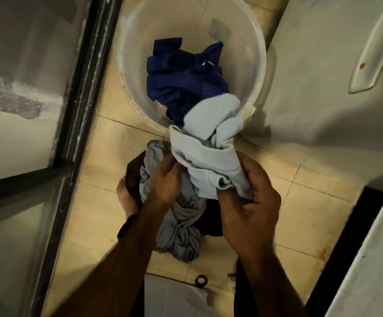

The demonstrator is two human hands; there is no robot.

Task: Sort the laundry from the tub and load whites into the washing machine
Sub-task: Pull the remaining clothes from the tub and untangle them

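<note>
Fingers (229, 197) of the right hand (252, 207) are curled in tight, clamped round the bunched hem of a pale garment (208, 156); over on the other side the left hand (165, 179) has its fingers (172, 163) bent inward, pinching the same cloth at its left fold; so both hands grip it, cloth gathered between them and spilling over the knuckles; directly beneath the hands sits a grey pile (181, 229) on the floor (94, 213), twisted and heaped, with a dark cloth (133, 175) tucked at its left edge; a bare foot (125, 197) pokes out just beside that; further out, the pale garment stretches away from the fingers and its far end lies across the near rim of the tub (126, 72); inside the tub, navy clothes (181, 81) lie crumpled, touching the garment's far end; on the right stands the washing machine (311, 88), its white side just beside the tub; on the left runs a dark door frame (83, 88).
</note>
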